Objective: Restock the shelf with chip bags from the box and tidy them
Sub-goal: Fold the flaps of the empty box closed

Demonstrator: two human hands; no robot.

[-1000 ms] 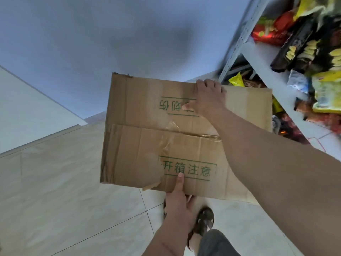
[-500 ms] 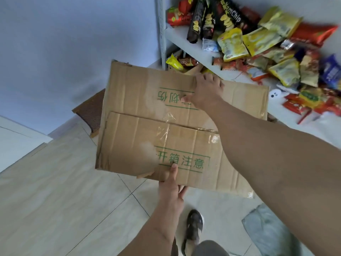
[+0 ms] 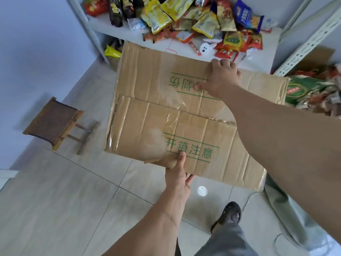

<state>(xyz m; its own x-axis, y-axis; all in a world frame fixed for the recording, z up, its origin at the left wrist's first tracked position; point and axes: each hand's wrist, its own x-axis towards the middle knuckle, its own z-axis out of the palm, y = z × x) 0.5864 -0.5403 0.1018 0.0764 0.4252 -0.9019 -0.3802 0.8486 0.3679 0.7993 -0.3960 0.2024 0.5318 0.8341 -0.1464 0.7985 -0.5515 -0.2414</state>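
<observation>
1. You hold the box (image 3: 166,111) off the floor in front of the shelf (image 3: 184,47), closed flaps up, its far edge just short of the shelf's front lip.
2. Your left hand (image 3: 177,174) grips the near edge at 6 o'clock, thumb on top and fingers underneath.
3. Your right hand (image 3: 221,78) grips the far edge at 1 o'clock, fingers curled over it and thumb pressed on the flap.
4. Chip bags (image 3: 193,19) already lie in a loose heap on the shelf at 12 o'clock; whether any are in the box, I cannot tell.
5. Risk: the top flaps look held only by worn tape (image 3: 171,117). Tilt the box and they may spring open.
6. Risk: push the box onto the shelf and its far edge will likely shove the heap back or off the side.
7. Risk: the stool (image 3: 53,122) at 9 o'clock and a cable (image 3: 245,202) near your foot (image 3: 228,213) could trip you while the box blocks your view down.
</observation>
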